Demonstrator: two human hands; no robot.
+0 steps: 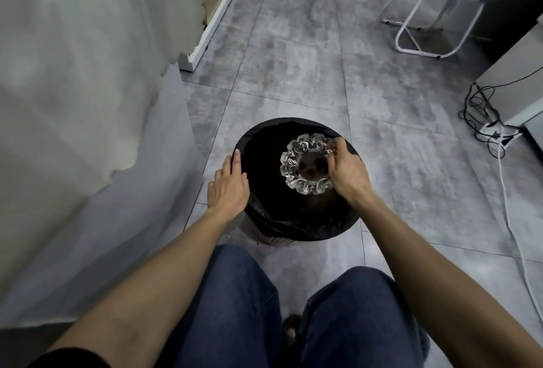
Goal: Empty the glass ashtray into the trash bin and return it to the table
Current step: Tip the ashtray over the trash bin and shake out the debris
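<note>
A round trash bin lined with a black bag stands on the floor just in front of my knees. Over its dark opening I hold the cut-glass ashtray, scalloped rim showing, gripped at its right edge by my right hand. Dark residue shows through the glass middle; whether it faces up or down I cannot tell. My left hand rests flat on the bin's left rim, fingers spread over the bag's edge.
Grey tiled floor stretches ahead. A pale curtain or cloth hangs along the left. A white metal chair frame stands at the back right. Tangled cables and a power strip lie at the right beside a cabinet.
</note>
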